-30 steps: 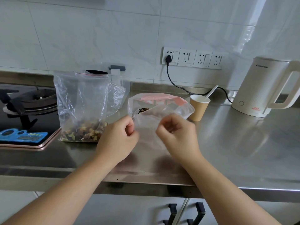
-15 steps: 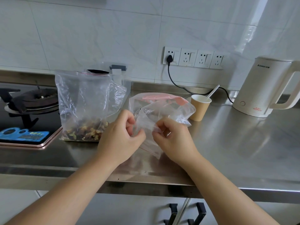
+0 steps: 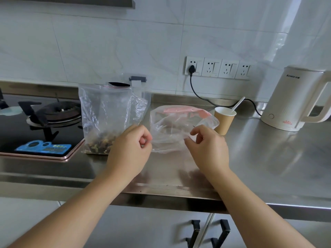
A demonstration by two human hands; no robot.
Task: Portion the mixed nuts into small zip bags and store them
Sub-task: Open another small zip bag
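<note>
- Two hands on one small zip bag [image 3: 172, 135] now: left hand [image 3: 130, 151] pinches its left edge, right hand [image 3: 207, 147] pinches the right edge, fingers curled onto the plastic.
- Half a second back both hands were bunched close together on the crumpled bag; now they've pulled apart and the bag is stretched out flat-ish between them, held just above the counter [image 3: 268, 158].
- My read: that's the mouth being worked open, so the bag's getting ready for filling. No nuts going in yet.
- The big bag of mixed nuts [image 3: 105, 120] stands upright just left of the small bag, nuts settled at the bottom, top open.
- Right of the small bag: a paper cup [image 3: 223, 120] with a white spoon [image 3: 237, 104] in it; further right, a cream kettle [image 3: 295, 97].
- Pink-topped bags [image 3: 184, 110] lie right behind the small bag.
- Left of the nut bag: a gas hob [image 3: 44, 122].
- Stainless steel counter, white tiled wall, a row of sockets [image 3: 216, 68] above the cup.
</note>
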